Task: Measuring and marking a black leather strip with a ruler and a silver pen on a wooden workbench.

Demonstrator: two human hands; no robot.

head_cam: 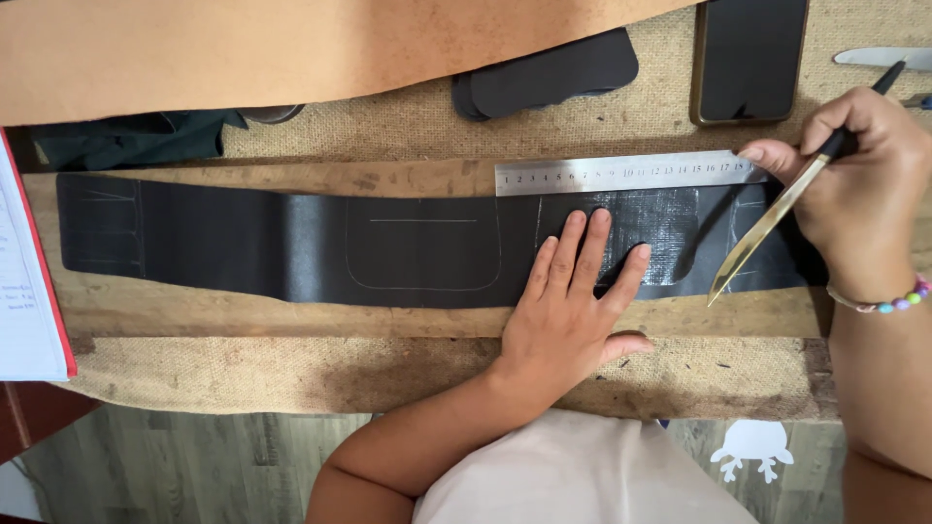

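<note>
Long black leather strip (291, 247) lying flat on a wooden board (243, 320) across the table's (291, 374) middle. Left hand (568, 311) pressing it, fingers spread flat, released. Steel ruler (631, 173) along its far edge, rightward. Right hand (864, 194), fingers clenched around a slim brass-coloured blade (767, 233), tip near the strip's right end.
</note>
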